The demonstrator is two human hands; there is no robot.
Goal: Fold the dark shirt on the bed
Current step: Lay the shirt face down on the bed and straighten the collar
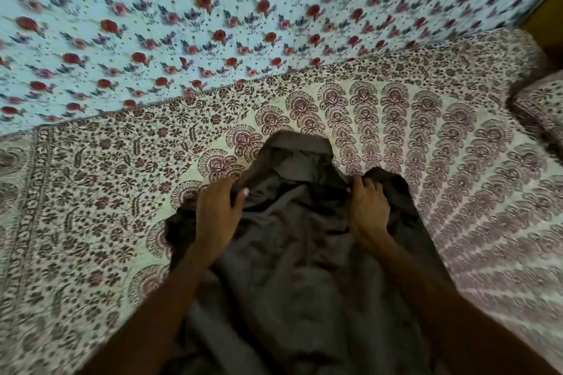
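Observation:
The dark grey shirt (292, 253) lies rumpled on the patterned bed cover (91, 207), its collar end pointing away from me and its body running down to the bottom edge of the view. My left hand (217, 213) grips the shirt at its left shoulder, fingers curled into the cloth. At the right shoulder, my right hand (370, 210) clutches a bunched fold of the same shirt. Both forearms cover parts of the shirt's sides.
A light blue cloth with red roses (213, 9) hangs or lies along the far side of the bed. A pillow in the same maroon print (539, 106) sits at the right edge. Bed cover stretches to the left and right of the shirt.

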